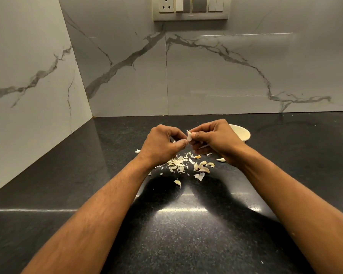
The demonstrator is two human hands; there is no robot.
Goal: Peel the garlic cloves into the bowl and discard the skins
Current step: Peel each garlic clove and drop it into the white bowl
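Observation:
Both hands meet above the dark counter (pixel 186 224) around one garlic clove (pixel 189 135). My left hand (pixel 162 144) pinches the clove's lower end between thumb and fingers. From the other side my right hand (pixel 214 138) pinches its upper part, where a pale flap of skin sticks up. A heap of loose skins (pixel 176 165) lies on the counter just below the hands. Several unpeeled cloves (pixel 203 168) lie to its right. The cream bowl (pixel 243 133) stands behind my right hand, mostly hidden by it; its inside is out of sight.
A single clove (pixel 178 182) lies apart, nearer to me. Another clove (pixel 221 159) sits by my right wrist. Marble-patterned walls meet in a corner at the back left, and a switch panel (pixel 190 7) is mounted high on the back wall.

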